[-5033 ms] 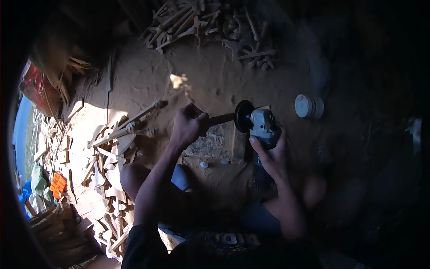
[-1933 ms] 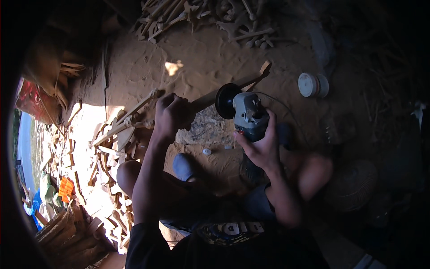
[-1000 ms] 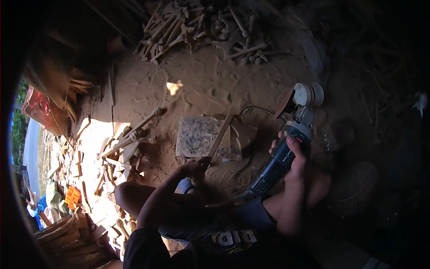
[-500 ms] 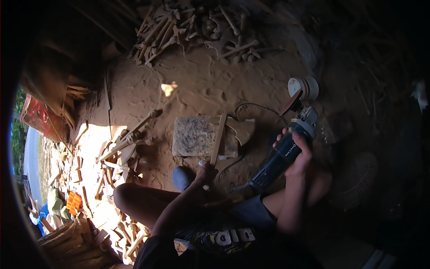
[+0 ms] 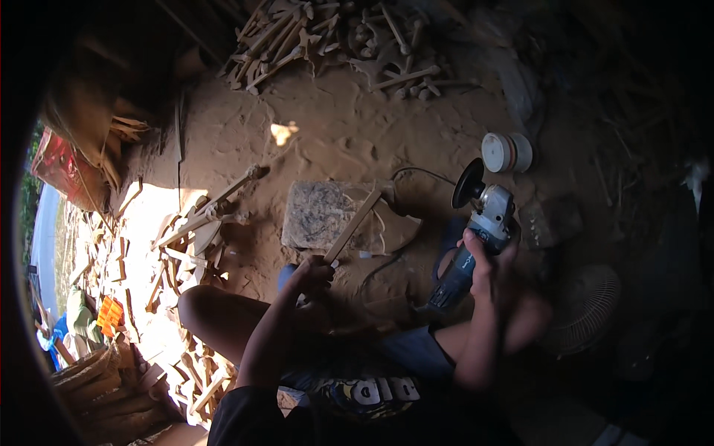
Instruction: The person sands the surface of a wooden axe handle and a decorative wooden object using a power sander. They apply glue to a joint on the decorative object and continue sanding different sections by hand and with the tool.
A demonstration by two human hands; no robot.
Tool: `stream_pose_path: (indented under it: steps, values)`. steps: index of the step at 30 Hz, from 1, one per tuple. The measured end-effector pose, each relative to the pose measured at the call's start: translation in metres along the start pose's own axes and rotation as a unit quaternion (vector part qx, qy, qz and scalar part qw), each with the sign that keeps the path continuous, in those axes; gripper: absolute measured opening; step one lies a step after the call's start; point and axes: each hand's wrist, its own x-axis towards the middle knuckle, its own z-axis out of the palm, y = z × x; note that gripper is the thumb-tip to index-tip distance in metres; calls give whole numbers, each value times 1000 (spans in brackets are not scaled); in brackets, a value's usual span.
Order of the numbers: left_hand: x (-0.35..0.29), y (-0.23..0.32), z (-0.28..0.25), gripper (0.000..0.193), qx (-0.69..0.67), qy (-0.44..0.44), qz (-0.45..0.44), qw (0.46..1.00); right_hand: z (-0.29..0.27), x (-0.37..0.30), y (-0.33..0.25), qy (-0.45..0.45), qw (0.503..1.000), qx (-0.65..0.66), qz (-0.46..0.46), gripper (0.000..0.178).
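Note:
My left hand [image 5: 312,275] is closed round the lower end of a long, flat, pale wood-like strip [image 5: 353,227]. Slanting up to the right, the strip overlaps a worn square block [image 5: 312,215] on the ground and a flat pale piece [image 5: 394,227] on the block's right side. My right hand [image 5: 482,260] grips the dark body of an angle grinder [image 5: 454,281], its fingers partly hidden behind the tool. At the grinder's upper end, a dark round disc [image 5: 468,183] stands away from the strip.
A white round container [image 5: 507,152] lies beyond the disc. Piles of bone-shaped pale pieces [image 5: 279,44] lie at the far side, with more [image 5: 197,230] in the sunlit left. A power cord [image 5: 424,172] passes behind the block. A round fan grille [image 5: 591,308] stands at right.
My left hand has shifted left and slightly up, tilting the strip further right. The grinder has turned, so its disc shows a dark face and sits a little lower and further left.

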Motion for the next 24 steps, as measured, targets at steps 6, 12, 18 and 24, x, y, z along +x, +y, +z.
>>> stream_pose_path:
  steps: [6, 12, 18, 24]
  values:
    - [9, -9, 17, 32, 116, 143, 29, 982, -12, 6, 18, 58, 969, -232, -54, 72]
    - [27, 25, 14, 60, 482, 342, -9, 807, -26, -1, 69, -38, 910, -412, -7, 90]
    - [70, 15, 0, 69, 435, 262, 94, 856, 4, -19, 128, -170, 852, -495, -20, 101]
    - [78, 23, -1, 67, 430, 244, 123, 860, 12, -22, 166, -240, 806, -540, -39, 96]
